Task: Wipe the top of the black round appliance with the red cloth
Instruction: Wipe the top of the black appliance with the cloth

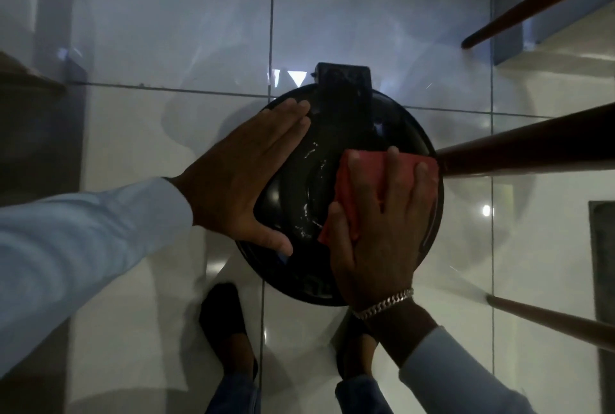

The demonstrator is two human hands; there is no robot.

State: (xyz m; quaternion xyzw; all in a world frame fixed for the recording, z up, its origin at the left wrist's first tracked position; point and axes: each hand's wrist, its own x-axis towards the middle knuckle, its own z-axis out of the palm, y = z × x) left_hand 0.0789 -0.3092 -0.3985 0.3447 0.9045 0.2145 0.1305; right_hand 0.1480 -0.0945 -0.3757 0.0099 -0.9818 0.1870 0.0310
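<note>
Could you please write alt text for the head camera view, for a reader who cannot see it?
Seen from above, a person's right hand presses a red cloth flat on the right side of a black round appliance, while the left hand steadies its left edge. It stands on a glossy tiled floor beside dark wooden furniture legs.

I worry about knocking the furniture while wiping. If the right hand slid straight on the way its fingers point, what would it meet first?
Likely the brown wooden leg. The right hand presses the red cloth flat on the black round appliance, fingertips near its far right rim. Depth is unclear; the leg may sit lower.
</note>
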